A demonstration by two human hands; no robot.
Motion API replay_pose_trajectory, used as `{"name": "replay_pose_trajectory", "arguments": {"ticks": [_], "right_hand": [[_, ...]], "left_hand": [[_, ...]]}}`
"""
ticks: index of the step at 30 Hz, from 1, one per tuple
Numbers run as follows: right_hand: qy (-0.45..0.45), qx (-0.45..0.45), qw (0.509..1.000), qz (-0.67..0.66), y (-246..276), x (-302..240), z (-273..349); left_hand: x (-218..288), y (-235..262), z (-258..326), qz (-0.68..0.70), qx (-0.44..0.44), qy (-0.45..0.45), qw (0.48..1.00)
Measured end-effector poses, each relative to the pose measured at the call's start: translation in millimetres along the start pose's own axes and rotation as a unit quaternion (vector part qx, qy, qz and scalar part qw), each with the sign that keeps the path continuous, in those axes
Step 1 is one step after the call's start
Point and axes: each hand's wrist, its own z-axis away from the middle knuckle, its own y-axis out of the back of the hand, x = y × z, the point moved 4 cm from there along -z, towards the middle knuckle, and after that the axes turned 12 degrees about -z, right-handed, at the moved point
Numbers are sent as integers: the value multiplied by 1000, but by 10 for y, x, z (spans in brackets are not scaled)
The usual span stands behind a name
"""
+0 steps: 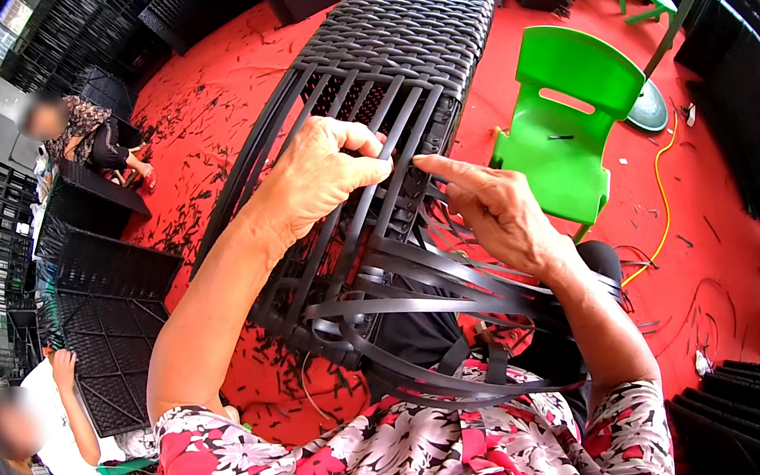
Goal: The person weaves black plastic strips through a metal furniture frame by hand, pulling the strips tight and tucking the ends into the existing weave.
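A dark woven wicker panel on a frame lies before me, with flat strips running unwoven from its near end. My left hand is closed, thumb and index finger pinching around one of these strips. Just to its right, my right hand has its index finger stretched out, its tip against the rightmost strip. The other fingers of that hand are loosely curled and partly hidden. Long loose strips of flat black plastic rattan hang in loops below both hands, over my lap.
A green plastic chair stands close on the right, with a yellow cable beyond it. Strip scraps litter the red floor. Two people sit at the left near dark wicker pieces. More wicker furniture lines the right side.
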Motion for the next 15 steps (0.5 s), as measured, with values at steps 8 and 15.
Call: {"name": "replay_pose_trajectory", "arguments": {"ticks": [8,15], "right_hand": [[58,-87,994,39,-3,46,-138],[-147,-128,897,-397,-327,167,20]], "left_hand": [[143,18,64,-142,-23,18,989],[-82,-27,60,-213,-28,-43,976]]}}
